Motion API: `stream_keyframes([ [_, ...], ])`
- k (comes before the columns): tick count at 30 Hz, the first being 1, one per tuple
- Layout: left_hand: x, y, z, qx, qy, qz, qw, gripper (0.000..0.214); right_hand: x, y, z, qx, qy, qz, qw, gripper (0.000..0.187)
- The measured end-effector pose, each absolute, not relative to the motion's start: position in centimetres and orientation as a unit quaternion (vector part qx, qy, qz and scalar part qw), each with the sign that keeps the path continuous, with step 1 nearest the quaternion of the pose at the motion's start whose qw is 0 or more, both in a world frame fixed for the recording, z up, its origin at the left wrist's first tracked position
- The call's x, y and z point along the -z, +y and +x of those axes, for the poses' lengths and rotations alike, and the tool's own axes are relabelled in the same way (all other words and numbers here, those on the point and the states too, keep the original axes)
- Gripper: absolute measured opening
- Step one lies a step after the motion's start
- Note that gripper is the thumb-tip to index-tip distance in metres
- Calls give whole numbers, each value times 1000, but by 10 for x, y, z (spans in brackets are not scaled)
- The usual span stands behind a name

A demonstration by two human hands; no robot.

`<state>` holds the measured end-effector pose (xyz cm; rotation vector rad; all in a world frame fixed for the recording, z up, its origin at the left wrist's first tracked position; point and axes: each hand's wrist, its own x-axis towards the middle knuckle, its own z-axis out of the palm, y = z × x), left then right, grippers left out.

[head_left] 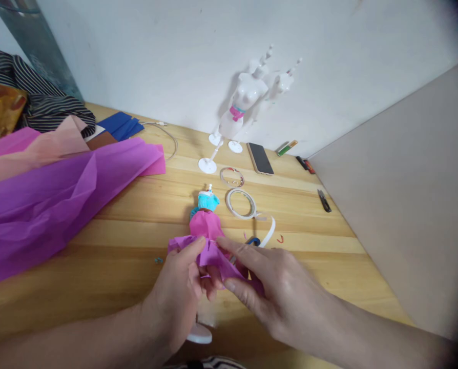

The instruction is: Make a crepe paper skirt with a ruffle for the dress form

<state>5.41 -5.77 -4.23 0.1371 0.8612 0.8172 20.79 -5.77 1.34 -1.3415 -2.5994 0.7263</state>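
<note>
A small doll mannequin in a light-blue paper top [206, 201] and a pink paper skirt [206, 225] points away from me, its white round base [199, 334] nearest my body. Across the lower skirt runs a strip of purple crepe paper [208, 254], loosely gathered. My left hand [175, 289] grips it, thumb pressed on top of the strip and fingers underneath. From the other side, my right hand [280, 284] pinches the strip's trailing end between thumb and fingers, its index fingertip touching the skirt. Blue-handled scissors [254, 241] lie partly hidden beyond my right hand.
Two tape rolls [241, 204] lie past the doll, a phone [260, 159] behind them. White mannequins [248, 89] stand by the wall. Large purple crepe sheets [60, 189] cover the left side. A box cutter [324, 200] rests near the right panel.
</note>
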Motion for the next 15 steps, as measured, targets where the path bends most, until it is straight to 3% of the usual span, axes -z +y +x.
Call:
stream_keyframes([
  [8, 39, -60, 55, -391, 420, 71, 816, 22, -16, -55, 202, -183, -886, -425, 38, 36],
  [15, 38, -61, 54, -402, 425, 111, 804, 24, -25, -46, 188, -74, -914, -393, -64, 8],
])
